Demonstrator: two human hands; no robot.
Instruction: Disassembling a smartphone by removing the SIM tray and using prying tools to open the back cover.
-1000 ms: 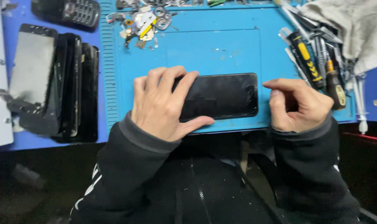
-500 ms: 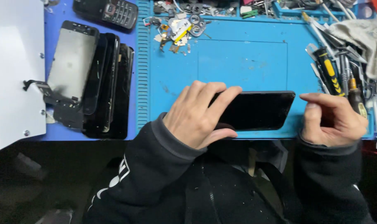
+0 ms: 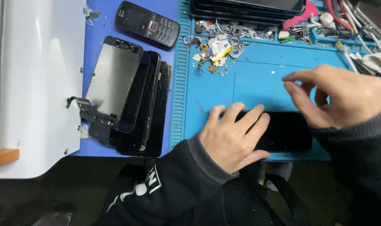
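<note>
Your left hand (image 3: 234, 140) lies flat on the black smartphone (image 3: 282, 132), fingers spread across its left end and pinning it to the blue work mat (image 3: 249, 83) near the front edge of the bench. The phone's long axis runs from nine o'clock to three o'clock, straight across in front of you. Your right hand (image 3: 337, 98) hovers just above the phone's right end, at about one o'clock from the left hand, thumb and forefinger drawn close together; you hold nothing that can be seen between them. The left hand is the one in contact, while the right is near but apart.
</note>
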